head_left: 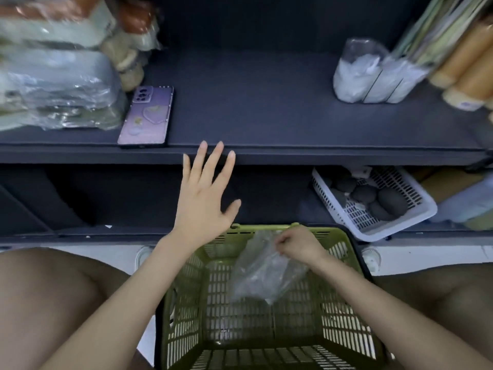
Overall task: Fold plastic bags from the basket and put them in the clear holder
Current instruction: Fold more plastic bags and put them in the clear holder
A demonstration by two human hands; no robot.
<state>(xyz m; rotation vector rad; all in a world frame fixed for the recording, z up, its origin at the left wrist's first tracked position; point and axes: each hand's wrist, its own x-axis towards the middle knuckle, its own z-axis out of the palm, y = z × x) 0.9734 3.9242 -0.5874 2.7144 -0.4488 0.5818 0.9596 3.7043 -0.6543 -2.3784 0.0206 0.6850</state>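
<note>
A green slatted basket [333,316] sits between my knees below the dark shelf. My right hand [298,245] pinches a clear plastic bag [264,271] and holds it over the basket's far rim; the bag hangs down crumpled into the basket. My left hand [205,193] is raised above the basket's far left corner with fingers spread and straight, holding nothing, its fingertips near the shelf's front edge. The clear holder [373,76] stands at the back right of the shelf with white folded bags inside.
A purple phone [146,118] lies at the shelf's front left, beside stacked wrapped packages [53,84]. Orange rolls [466,68] lean at the far right. A white basket [416,209] with dark lumps sits on the lower shelf to the right. The dark shelf [253,102] is bare in its middle.
</note>
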